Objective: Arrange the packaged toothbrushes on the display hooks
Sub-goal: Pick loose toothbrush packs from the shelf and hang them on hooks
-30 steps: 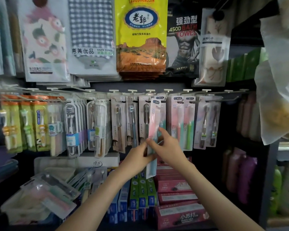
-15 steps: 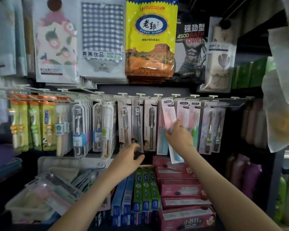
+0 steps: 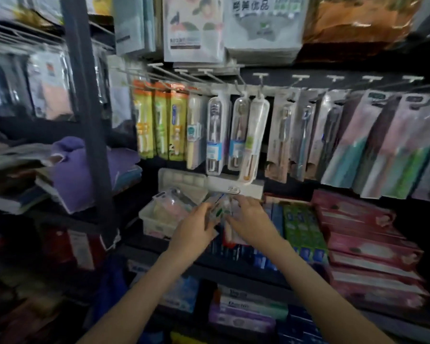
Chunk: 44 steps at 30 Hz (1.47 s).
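Head view: both forearms reach up from 6 o'clock and meet just below centre. The left hand (image 3: 196, 228) and right hand (image 3: 249, 219) face each other, fingers bent round a clear toothbrush packet (image 3: 219, 209) held between them, though blur hides the exact grip. The packet sits above a white bin (image 3: 154, 219), at 9 o'clock from the hands. At 12 o'clock, hooks (image 3: 260, 78) carry hanging toothbrush packs (image 3: 215, 135). Toothpaste boxes (image 3: 301, 227) lie at 3 o'clock.

Bare forearms (image 3: 144, 289) run to the bare left hand (image 3: 196, 228) and right hand (image 3: 250, 220).
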Each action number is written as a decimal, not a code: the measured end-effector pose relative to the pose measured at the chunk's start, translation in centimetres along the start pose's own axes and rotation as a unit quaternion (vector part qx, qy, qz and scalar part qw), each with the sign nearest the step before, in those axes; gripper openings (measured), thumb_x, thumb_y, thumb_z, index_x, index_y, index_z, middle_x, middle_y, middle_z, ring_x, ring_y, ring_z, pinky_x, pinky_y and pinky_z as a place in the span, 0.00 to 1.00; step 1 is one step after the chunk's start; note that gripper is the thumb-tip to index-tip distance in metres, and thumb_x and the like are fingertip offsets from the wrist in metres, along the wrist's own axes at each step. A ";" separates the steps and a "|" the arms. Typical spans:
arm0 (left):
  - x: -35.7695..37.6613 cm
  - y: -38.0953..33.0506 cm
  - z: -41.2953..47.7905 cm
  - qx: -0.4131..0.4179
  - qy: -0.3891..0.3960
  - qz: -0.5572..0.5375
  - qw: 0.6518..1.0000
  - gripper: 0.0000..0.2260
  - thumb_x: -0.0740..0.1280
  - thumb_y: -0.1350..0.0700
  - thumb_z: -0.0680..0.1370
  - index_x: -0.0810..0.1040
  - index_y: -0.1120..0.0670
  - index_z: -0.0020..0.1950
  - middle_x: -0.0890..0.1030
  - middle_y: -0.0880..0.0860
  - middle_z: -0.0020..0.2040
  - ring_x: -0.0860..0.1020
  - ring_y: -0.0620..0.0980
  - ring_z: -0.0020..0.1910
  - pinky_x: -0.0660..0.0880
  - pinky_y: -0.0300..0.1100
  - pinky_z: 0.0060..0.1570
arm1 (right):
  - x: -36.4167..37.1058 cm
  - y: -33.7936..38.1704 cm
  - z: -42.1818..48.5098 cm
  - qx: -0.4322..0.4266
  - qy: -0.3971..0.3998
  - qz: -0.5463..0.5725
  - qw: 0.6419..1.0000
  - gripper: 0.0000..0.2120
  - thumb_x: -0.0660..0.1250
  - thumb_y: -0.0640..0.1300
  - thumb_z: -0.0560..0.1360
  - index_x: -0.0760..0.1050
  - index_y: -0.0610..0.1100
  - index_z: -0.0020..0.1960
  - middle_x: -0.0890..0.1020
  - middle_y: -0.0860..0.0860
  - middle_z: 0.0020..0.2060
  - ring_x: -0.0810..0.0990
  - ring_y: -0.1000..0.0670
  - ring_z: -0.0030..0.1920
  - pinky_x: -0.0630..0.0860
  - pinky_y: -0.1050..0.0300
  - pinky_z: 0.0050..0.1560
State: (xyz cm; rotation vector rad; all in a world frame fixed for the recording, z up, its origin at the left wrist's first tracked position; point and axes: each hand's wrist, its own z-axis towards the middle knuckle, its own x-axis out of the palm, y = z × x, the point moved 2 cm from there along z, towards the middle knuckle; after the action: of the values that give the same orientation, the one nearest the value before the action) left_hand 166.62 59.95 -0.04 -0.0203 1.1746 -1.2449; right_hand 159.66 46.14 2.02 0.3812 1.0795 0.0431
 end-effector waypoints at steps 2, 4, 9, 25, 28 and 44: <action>-1.2 2.5 -1.0 -0.028 -0.004 0.002 1.000 0.16 0.59 0.59 0.80 0.68 0.53 0.69 0.76 0.54 0.60 0.76 0.52 0.53 0.75 0.46 0.50 | 3.0 2.2 1.1 -0.003 0.035 -0.004 0.999 0.32 0.65 0.55 0.75 0.60 0.41 0.72 0.69 0.43 0.66 0.66 0.44 0.67 0.64 0.51 0.65; -2.5 4.8 -1.8 -0.044 -0.005 0.016 0.999 0.16 0.58 0.59 0.81 0.68 0.53 0.69 0.76 0.53 0.60 0.76 0.51 0.52 0.73 0.42 0.46 | 5.1 3.8 2.2 0.017 0.086 0.000 0.996 0.39 0.65 0.60 0.73 0.54 0.44 0.75 0.65 0.44 0.70 0.63 0.44 0.70 0.63 0.50 0.67; -5.2 9.2 -2.7 -0.094 0.013 -0.011 0.995 0.14 0.60 0.57 0.80 0.71 0.52 0.66 0.78 0.51 0.57 0.77 0.50 0.52 0.76 0.46 0.49 | 8.4 5.6 4.5 0.039 0.212 -0.108 0.970 0.50 0.66 0.67 0.68 0.38 0.53 0.77 0.53 0.44 0.76 0.54 0.39 0.74 0.55 0.38 0.71; -0.6 8.4 -0.1 -0.331 0.130 -0.536 0.766 0.13 0.63 0.53 0.80 0.74 0.58 0.62 0.80 0.58 0.52 0.79 0.53 0.52 0.79 0.42 0.49 | 8.5 8.1 2.8 0.080 0.023 -0.200 0.976 0.21 0.60 0.44 0.76 0.64 0.39 0.67 0.70 0.42 0.65 0.64 0.42 0.66 0.62 0.50 0.65; -0.2 7.2 0.1 -0.327 0.108 -0.606 0.717 0.15 0.64 0.48 0.79 0.75 0.54 0.62 0.82 0.55 0.54 0.80 0.51 0.52 0.78 0.44 0.46 | 9.0 8.7 1.3 0.058 -0.017 -0.198 0.978 0.20 0.60 0.43 0.75 0.66 0.40 0.65 0.71 0.43 0.63 0.66 0.42 0.64 0.63 0.51 0.63; -1.8 5.3 -8.4 -0.217 0.275 -0.474 0.808 0.11 0.63 0.63 0.78 0.78 0.54 0.57 0.81 0.59 0.53 0.80 0.57 0.54 0.75 0.55 0.59 | 6.5 7.6 -8.8 0.195 0.087 0.563 0.798 0.13 0.60 0.46 0.79 0.78 0.44 0.58 0.84 0.47 0.52 0.82 0.48 0.53 0.78 0.54 0.54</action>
State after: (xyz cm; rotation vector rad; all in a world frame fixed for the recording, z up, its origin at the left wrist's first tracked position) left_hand 164.85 68.10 -5.83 -0.7109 2.0814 -1.8768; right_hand 156.25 57.18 -4.70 1.3874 0.8962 0.9494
